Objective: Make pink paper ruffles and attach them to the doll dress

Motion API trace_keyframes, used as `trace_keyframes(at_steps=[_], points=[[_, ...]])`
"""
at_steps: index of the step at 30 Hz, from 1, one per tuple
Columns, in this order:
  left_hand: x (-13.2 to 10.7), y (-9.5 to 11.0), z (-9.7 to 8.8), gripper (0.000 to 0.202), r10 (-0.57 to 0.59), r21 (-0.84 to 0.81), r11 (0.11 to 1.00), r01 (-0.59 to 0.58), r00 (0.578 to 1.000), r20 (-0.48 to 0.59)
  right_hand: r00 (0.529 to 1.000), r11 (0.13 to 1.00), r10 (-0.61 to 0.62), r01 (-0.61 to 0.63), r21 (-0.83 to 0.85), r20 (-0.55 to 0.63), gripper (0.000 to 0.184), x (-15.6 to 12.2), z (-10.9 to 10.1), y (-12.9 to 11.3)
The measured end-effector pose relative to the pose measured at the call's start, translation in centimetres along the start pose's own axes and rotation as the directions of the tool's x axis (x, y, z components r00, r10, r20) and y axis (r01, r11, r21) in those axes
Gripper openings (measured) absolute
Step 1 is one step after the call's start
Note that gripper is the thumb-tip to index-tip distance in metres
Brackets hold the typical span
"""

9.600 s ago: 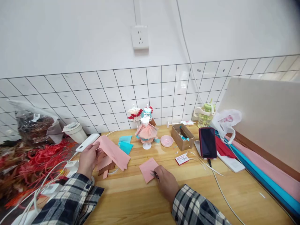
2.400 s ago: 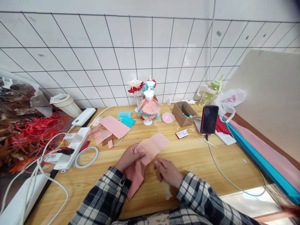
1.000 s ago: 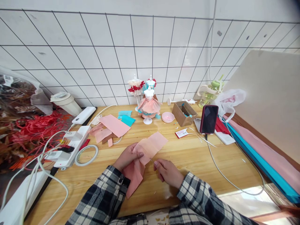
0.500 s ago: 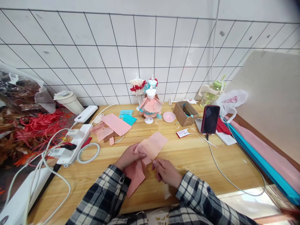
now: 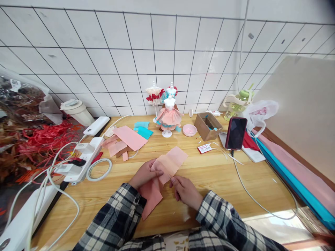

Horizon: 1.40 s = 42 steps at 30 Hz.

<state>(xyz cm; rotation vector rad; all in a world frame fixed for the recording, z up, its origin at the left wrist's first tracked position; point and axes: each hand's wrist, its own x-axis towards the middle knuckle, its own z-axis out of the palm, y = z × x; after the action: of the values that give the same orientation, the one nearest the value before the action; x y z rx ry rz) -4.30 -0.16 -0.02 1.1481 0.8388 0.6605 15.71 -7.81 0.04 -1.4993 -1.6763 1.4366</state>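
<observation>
My left hand [image 5: 145, 175] is closed on a strip of pink crepe paper [image 5: 174, 161], thumb on top. One end of the strip reaches up and right, while a darker pink part [image 5: 151, 199] hangs below the palm. At the paper's lower edge, my right hand [image 5: 186, 191] pinches with thumb and forefinger; whether something thin sits between those fingertips is too small to tell. Beyond the hands stands a small white dress form [image 5: 169, 115] in a pink and blue ruffled skirt. Two more dressed forms are behind it, one with a cream and red top [image 5: 155, 96].
Pink paper pieces [image 5: 131, 137] and blue pieces [image 5: 144, 132] lie left of the forms, near a tape roll [image 5: 98, 169] and a power strip [image 5: 83, 160]. To the right are a pink bowl [image 5: 190, 130], a cardboard box [image 5: 208, 126], a propped phone [image 5: 236, 133] and its cable.
Both hands keep almost the same hold on the pink crepe paper. The camera view has shifted slightly; nothing else has visibly moved.
</observation>
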Motion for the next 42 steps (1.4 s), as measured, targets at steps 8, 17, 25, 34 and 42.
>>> trace_keyframes(at_steps=[8,17,25,34,42], points=[[0.04,-0.05,-0.15,0.055,-0.003,0.034,0.999,0.003,1.0,-0.016,0.999,1.0,-0.018,0.018,-0.004,-0.032,0.048,0.1,0.2,-0.07],[-0.04,0.06,0.19,0.055,0.015,0.011,1.0,-0.014,1.0,-0.01,0.996,0.999,-0.03,0.033,0.035,-0.08,0.042,0.03,0.43,0.02],[-0.01,-0.24,-0.05,0.052,-0.001,0.027,1.0,0.001,1.0,-0.003,0.997,1.0,-0.029,0.029,0.003,-0.072,0.042,0.06,0.27,0.08],[-0.03,-0.09,0.03,0.059,0.001,0.041,0.999,-0.002,1.0,0.02,0.999,1.0,-0.003,0.003,-0.001,-0.049,0.043,0.22,0.28,-0.53],[-0.07,-0.16,0.06,0.056,-0.004,0.017,1.0,0.004,1.0,0.017,0.995,0.999,-0.037,0.036,-0.015,-0.087,0.041,0.64,0.45,0.28]])
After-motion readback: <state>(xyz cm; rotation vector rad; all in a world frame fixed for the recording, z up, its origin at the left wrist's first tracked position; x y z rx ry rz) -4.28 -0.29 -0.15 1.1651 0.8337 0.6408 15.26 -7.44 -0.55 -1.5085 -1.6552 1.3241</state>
